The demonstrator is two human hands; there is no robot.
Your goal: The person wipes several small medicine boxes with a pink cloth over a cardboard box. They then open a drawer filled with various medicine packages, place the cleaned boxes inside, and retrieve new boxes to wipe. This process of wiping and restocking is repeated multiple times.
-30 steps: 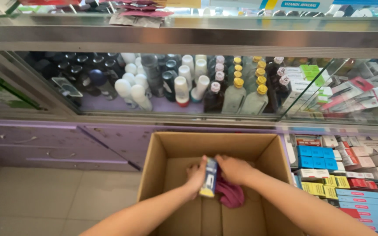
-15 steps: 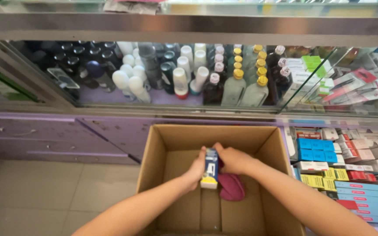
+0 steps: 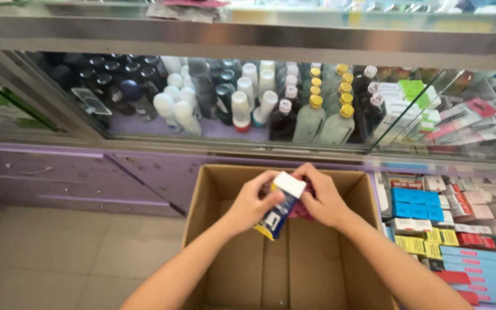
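Head view, what had changed over that last second?

— Both hands had risen from deep inside the cardboard box point(image 3: 202, 218) up to its far rim. The small blue, white and yellow carton point(image 3: 280, 205), upright before, was now tilted, its white end uppermost. The pink item that had lain on the box floor was up at the right hand, barely showing behind the carton.

— And the hands themselves?

— Left hand point(image 3: 251, 202) was closed on the carton's lower part; right hand point(image 3: 319, 198) pinched the white top end, fingers curled. I judged the carton was being lifted out or opened over the box.

— What did the containers hold?

— Going left to right: the glass display case point(image 3: 144, 135) held dark-capped jars, then white bottles, then yellow-capped bottles, then small packs. The cardboard box looked bare inside where its floor showed. Right of it, a low shelf point(image 3: 460, 229) carried rows of blue, yellow and red flat packs.
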